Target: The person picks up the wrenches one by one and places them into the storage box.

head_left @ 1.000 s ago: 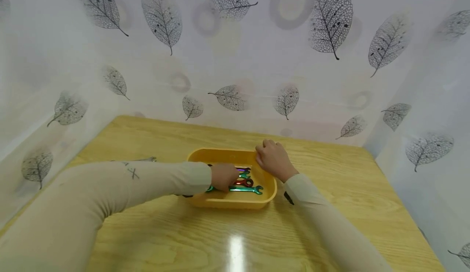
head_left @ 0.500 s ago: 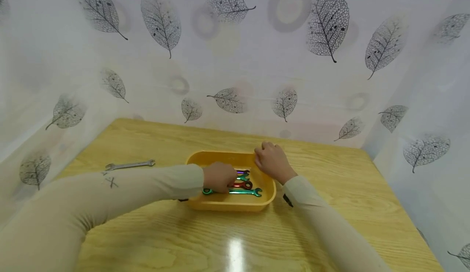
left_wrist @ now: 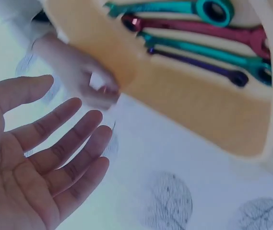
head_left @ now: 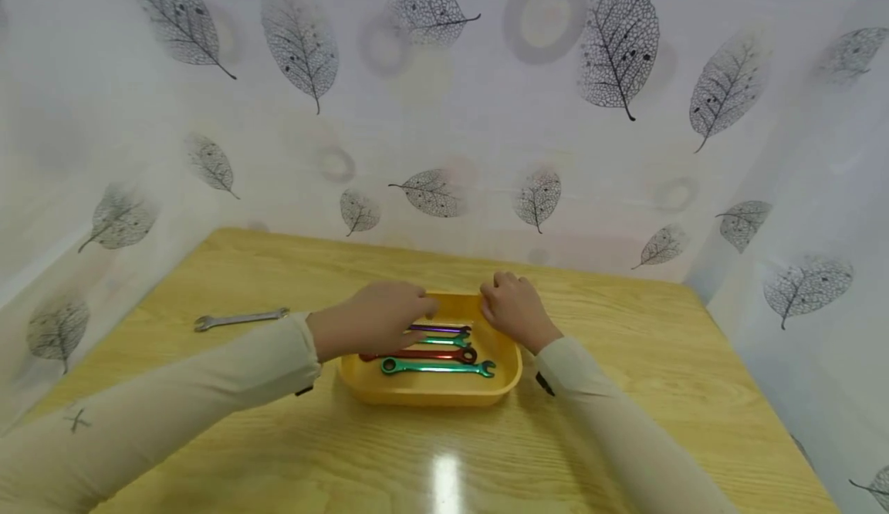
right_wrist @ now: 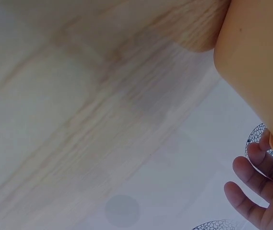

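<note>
A yellow plastic tray (head_left: 430, 400) holds several coloured combination wrenches laid side by side: a green wrench (head_left: 439, 366) nearest me, then a red wrench (head_left: 437, 355), another green wrench (head_left: 444, 340) and a purple wrench (head_left: 444, 329) at the back. Over the tray's left end hovers my left hand (head_left: 371, 319), covering the left ends of the rear wrenches. The left wrist view shows its palm (left_wrist: 21, 187) bare, with fingers spread and nothing held. My right hand (head_left: 515, 312) grips the rim at the far right corner; in the right wrist view some of its fingers (right_wrist: 251, 175) extend outside the wall.
A silver wrench (head_left: 241, 319) lies on the wooden table (head_left: 333, 460) left of the tray, just beyond my left sleeve (head_left: 180, 387). Leaf-printed sheeting (head_left: 444, 113) rises behind the table and along both sides.
My left hand has let go of the wrenches, lifted and drawn back left, its fingers straightening. More of the wrenches shows now. The right hand stays on the tray's corner.
</note>
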`<state>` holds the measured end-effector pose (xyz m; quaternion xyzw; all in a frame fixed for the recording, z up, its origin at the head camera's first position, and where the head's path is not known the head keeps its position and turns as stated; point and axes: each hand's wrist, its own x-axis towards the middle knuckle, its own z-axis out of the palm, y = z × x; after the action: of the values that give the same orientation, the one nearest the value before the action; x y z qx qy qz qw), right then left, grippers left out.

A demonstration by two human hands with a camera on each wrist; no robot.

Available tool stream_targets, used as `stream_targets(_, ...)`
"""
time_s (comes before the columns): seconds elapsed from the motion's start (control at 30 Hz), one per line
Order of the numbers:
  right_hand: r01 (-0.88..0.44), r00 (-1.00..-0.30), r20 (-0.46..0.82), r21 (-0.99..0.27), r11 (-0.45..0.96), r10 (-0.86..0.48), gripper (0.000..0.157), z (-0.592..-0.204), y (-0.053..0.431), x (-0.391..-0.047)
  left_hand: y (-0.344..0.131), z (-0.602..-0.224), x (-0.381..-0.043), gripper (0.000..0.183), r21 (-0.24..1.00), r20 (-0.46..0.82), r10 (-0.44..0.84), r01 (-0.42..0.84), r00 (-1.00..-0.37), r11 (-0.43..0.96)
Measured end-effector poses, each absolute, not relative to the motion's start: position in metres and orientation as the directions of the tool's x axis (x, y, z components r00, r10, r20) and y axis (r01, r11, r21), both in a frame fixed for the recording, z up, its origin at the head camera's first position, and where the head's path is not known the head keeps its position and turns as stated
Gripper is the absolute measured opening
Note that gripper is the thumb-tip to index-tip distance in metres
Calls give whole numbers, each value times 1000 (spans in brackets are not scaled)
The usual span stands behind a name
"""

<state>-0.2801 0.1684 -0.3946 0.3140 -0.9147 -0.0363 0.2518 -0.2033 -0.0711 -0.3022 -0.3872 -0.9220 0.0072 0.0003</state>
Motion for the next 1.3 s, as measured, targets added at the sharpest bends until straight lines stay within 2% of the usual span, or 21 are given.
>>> stream_targets(0.23, -562, -668, 441, 229, 795, -599, 12, -395, 169, -280, -97, -293, -199, 30, -8, 79, 673, 675, -735, 738)
stream_targets(0.6, -555, -670, 439, 239, 797, -598, 12, -394, 168, -280, -130, -287, -201, 28, -83, 311, 623, 633, -718, 770)
stream_targets(0.7, -556, -671, 438, 238, 797, -599, 12, -394, 168, -280, -139, -286, -200, 28, -83, 354, 586, 599, -729, 796)
stream_targets(1.03, -551, -683, 425, 236, 801, -595, 12, -395, 168, -280, -169, -283, -194, 27, 58, 412, 431, 496, -803, 867)
stream_targets(1.3, -555, -689, 415, 226, 801, -594, 12, -395, 168, -280, -190, -279, -189, 31, 91, 390, 354, 418, -850, 904)
